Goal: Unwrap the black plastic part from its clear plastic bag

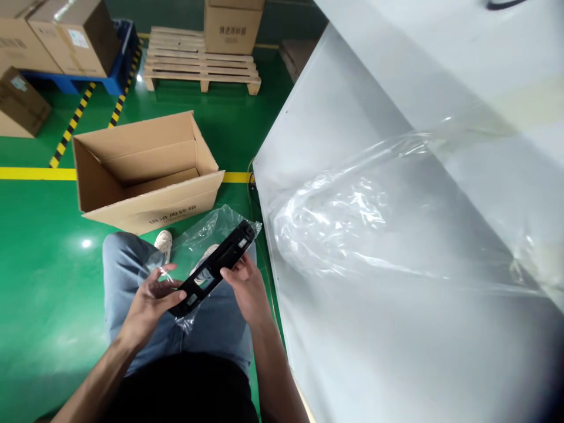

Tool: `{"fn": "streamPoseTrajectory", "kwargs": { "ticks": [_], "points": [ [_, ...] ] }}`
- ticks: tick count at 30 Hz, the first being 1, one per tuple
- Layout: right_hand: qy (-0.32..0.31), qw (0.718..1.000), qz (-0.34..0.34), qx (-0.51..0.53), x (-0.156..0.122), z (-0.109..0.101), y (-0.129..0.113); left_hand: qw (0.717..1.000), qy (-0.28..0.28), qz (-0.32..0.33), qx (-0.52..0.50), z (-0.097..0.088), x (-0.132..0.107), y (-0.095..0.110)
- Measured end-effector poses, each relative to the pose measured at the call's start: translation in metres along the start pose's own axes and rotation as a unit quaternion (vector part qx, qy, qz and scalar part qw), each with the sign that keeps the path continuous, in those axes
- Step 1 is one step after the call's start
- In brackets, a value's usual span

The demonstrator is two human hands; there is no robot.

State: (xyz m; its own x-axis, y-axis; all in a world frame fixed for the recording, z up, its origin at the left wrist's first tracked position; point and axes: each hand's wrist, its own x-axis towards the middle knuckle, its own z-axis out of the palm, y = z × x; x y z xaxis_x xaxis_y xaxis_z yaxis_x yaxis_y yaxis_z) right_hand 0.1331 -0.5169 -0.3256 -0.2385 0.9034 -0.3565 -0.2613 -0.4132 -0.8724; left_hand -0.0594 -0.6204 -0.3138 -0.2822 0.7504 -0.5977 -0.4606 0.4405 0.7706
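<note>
Above my lap I hold a long black plastic part (pixel 225 254) with rectangular openings, tilted up to the right. My left hand (pixel 152 302) grips its lower left end, thumb on top. My right hand (pixel 247 286) holds it near the middle of its right half, with the thumb on its edge and the other fingers partly hidden beneath. A clear plastic bag (pixel 200 230) lies behind and under the part, with some of the film by my left fingers. Whether the bag still wraps any of the part I cannot tell.
An open cardboard box (pixel 176 212) stands on the green floor before my knees. At my right is a white tabletop (pixel 352 346) with crumpled clear plastic bags (pixel 335 217). Farther back are a wooden pallet (pixel 176 59), a blue pallet (pixel 117 82) and several cartons (pixel 86 44).
</note>
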Motion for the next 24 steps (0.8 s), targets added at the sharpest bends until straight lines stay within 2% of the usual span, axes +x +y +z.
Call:
{"fn": "streamPoseTrajectory", "kwargs": {
  "ticks": [4, 7, 10, 12, 20, 24],
  "points": [
    [-0.028, 0.999, 0.029, -0.013, -0.006, 0.000, 0.004, 0.999, 0.026, 0.042, 0.002, 0.004, -0.001, 0.003],
    [-0.064, 0.994, 0.061, -0.067, -0.017, 0.007, 0.012, 0.995, 0.057, 0.079, 0.007, 0.012, 0.000, 0.006],
    [-0.101, 0.984, 0.060, -0.131, -0.029, 0.016, 0.018, 0.991, 0.089, 0.100, 0.018, 0.017, 0.001, 0.007],
    [-0.116, 0.982, 0.063, -0.138, -0.034, 0.021, 0.019, 0.989, 0.104, 0.105, 0.013, 0.018, 0.003, 0.006],
    [-0.083, 0.990, 0.085, -0.070, -0.038, 0.020, 0.032, 0.983, 0.148, 0.052, -0.092, 0.013, 0.012, 0.016],
    [-0.087, 0.992, 0.071, -0.062, -0.038, 0.014, 0.043, 0.983, 0.147, 0.071, -0.082, 0.016, 0.010, 0.023]
  ]
}}
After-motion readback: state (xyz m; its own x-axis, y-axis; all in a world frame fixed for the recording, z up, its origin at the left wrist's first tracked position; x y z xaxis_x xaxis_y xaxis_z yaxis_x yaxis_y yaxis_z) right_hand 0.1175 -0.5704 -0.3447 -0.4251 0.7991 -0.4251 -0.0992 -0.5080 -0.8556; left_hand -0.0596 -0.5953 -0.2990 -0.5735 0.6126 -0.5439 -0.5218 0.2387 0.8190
